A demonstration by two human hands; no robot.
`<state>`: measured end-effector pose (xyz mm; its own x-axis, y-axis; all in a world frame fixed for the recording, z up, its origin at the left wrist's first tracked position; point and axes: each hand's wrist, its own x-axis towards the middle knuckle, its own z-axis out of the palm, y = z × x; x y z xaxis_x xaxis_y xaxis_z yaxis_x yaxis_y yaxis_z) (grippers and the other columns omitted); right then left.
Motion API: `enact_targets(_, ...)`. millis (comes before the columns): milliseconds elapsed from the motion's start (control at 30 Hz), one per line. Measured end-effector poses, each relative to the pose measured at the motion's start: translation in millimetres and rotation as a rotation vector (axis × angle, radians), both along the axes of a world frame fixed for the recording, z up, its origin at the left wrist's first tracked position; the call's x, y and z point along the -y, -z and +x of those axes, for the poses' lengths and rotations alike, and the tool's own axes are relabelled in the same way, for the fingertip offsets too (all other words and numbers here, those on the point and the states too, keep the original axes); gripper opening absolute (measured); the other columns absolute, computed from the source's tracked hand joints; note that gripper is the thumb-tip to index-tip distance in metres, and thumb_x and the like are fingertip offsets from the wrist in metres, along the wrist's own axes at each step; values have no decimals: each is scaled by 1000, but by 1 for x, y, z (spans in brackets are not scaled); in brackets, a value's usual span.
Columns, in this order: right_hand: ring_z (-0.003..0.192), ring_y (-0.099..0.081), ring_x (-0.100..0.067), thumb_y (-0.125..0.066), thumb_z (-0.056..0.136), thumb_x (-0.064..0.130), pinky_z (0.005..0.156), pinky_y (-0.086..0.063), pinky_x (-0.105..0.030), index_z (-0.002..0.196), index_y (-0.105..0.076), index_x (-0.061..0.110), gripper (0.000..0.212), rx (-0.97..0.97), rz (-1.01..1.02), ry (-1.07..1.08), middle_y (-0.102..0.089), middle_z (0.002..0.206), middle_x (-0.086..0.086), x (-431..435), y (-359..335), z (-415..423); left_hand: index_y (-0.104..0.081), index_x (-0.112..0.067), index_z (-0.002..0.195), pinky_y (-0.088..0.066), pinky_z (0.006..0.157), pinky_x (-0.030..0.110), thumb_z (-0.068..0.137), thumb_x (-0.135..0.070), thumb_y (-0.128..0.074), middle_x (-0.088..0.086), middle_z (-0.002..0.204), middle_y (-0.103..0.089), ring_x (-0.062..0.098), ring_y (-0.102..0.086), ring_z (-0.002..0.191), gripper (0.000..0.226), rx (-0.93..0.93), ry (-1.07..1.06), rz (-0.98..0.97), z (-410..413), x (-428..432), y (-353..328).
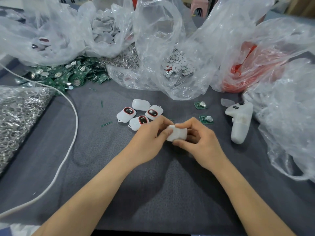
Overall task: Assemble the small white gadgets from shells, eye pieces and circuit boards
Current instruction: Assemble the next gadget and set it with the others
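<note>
Head view: L hand [150, 135] & R hand [199, 140] both pinch one small white gadget [177, 133], fingers curled round it, over the grey worktop [153, 184]. Just behind lie four more gadgets [127, 114], three w/ red-ringed eyes up. Two green boards [206, 119] sit near, to the R. Far back: a heap of boards [68, 75] & clear bags [162, 31].
</note>
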<state>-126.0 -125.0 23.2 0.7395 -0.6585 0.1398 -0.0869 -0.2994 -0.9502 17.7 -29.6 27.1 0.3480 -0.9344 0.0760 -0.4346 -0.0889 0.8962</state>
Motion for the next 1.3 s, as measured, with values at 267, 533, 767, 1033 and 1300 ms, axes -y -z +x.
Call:
enact_targets(267,66,-63,-14,-63,89,7,60,-54,-32,95,-71,20,16,66,117,149,-69,80,-2,0,2,19,-54,2,97,-59,73,34,98,1,-43,27,100,-65,32,-71,83,10,-523,-21,-19,2,6,-1)
enact_targets(533,72,-60,-14,-65,87,3,56,-50,-27,85,-72,20,19,119,204,152,-70,80,-5,0,3,18,-54,3,92,-59,76,37,94,6,-47,31,100,-66,35,-70,90,8,-562,0,-44,3,5,-1)
enact_targets(767,75,-62,-9,-62,89,5,59,-49,-19,93,-72,18,17,181,228,124,-71,85,-3,-1,0,16,-59,-4,94,-59,76,35,96,-4,-51,22,97,-70,32,-71,88,7,-569,-10,-64,1,6,1)
enact_targets(1033,81,-64,-6,-67,88,11,65,-50,-17,115,-61,31,34,190,113,202,-65,107,0,-4,4,18,-53,-4,80,-57,64,26,96,-5,-50,10,77,-70,25,-71,75,16,-676,-64,-100,-2,10,-2)
enact_targets(1300,86,-60,-18,-83,69,24,76,-53,-29,114,-64,11,51,73,-394,289,-50,109,-3,-7,4,19,-50,-6,99,-60,69,31,79,-13,-61,25,99,-68,32,-71,83,24,-1119,-84,-109,0,10,-3)
